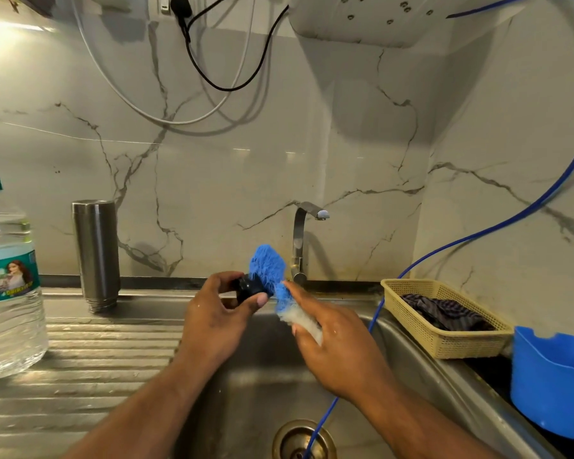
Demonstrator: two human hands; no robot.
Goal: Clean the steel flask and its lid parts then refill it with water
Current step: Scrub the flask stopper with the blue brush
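The steel flask (96,253) stands upside down on the ribbed draining board, mouth down, at the left near the wall. Over the sink basin my left hand (216,319) grips a small dark lid part (250,286) between thumb and fingers. My right hand (332,346) holds a blue and white scrubbing brush (272,276) by its pale lower end, and the blue bristles press against the lid part. The tap (304,240) stands just behind the brush, and no water is seen running.
A large plastic water bottle (7,286) stands at the far left on the draining board (96,359). A beige basket (444,316) with a dark cloth and a blue plastic tub (550,379) sit right of the sink (265,385). A blue hose (478,236) runs into the drain.
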